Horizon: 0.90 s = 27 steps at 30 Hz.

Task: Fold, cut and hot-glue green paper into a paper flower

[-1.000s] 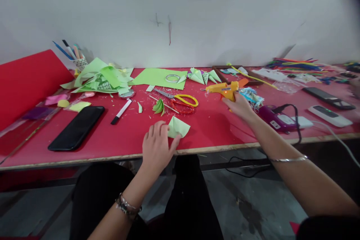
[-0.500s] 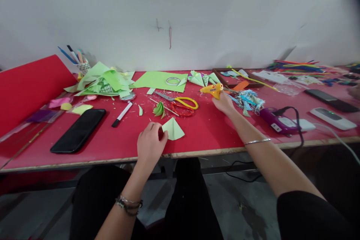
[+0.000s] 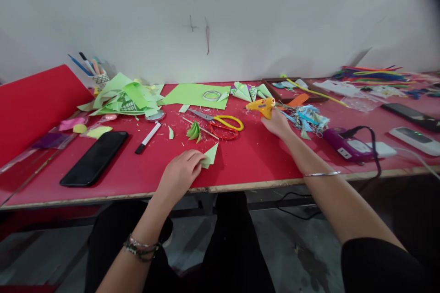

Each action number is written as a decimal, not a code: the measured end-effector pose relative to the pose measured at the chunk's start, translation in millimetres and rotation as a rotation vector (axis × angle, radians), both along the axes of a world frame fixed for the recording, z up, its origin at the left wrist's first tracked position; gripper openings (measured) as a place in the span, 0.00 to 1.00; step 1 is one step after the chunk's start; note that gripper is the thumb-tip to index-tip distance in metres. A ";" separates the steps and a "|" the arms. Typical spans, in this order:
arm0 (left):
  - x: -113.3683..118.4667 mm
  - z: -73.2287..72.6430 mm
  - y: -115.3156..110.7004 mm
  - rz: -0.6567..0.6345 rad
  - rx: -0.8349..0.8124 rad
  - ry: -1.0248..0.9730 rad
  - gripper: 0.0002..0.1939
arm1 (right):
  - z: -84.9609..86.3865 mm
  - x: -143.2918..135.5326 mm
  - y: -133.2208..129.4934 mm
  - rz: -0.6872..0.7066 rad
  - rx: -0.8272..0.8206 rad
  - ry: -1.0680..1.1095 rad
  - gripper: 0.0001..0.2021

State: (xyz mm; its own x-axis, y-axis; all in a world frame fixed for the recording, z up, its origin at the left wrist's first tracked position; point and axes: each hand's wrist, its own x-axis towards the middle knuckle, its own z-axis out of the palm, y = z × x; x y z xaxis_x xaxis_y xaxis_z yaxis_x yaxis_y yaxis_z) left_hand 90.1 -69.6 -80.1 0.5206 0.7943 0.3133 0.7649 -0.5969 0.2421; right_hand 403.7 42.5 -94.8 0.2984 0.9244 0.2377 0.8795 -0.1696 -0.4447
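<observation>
Near the table's front edge, my left hand [image 3: 184, 171] is closed on a small pale green folded paper [image 3: 211, 155], pinching its left side just above the red surface. My right hand [image 3: 275, 121] grips a yellow glue gun [image 3: 262, 106] by its handle, its nozzle pointing left. Between the hands, a bit farther back, lie scissors [image 3: 225, 127] with one yellow and one red handle. A fanned green paper piece [image 3: 194, 131] rests beside a thin stick [image 3: 202, 129]. Several green paper cones [image 3: 245, 91] stand behind the glue gun.
To the left are a black phone [image 3: 94, 158], a marker [image 3: 148, 137] and a heap of green paper scraps [image 3: 125, 98]. On the right sit blue shredded scraps [image 3: 309, 119], a purple power adapter [image 3: 349, 145] with cables, and a brown tray [image 3: 318, 95]. A white board [image 3: 137, 23] rises behind.
The pale green paper, spread flat on the table before, is now pinched in my left hand and looks folded narrower. My right hand keeps the glue gun in nearly the same place.
</observation>
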 end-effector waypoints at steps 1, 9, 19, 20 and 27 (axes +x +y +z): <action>-1.4 -0.3 -0.7 -0.019 0.003 0.023 0.13 | 0.1 0.1 -0.1 0.001 0.001 0.003 0.18; -7.6 -2.9 -3.7 -0.064 0.029 0.099 0.18 | -1.1 1.6 0.4 0.000 -0.001 0.012 0.19; -9.2 -4.8 -12.8 -0.162 0.028 0.228 0.23 | 1.2 0.8 -1.2 0.023 -0.003 0.027 0.19; -9.5 -4.8 -12.9 -0.171 0.035 0.238 0.24 | 1.6 0.4 -1.5 0.021 -0.006 0.027 0.19; -10.2 -3.0 -12.4 -0.183 0.021 0.264 0.24 | 3.2 -0.6 -2.4 0.021 -0.022 0.017 0.18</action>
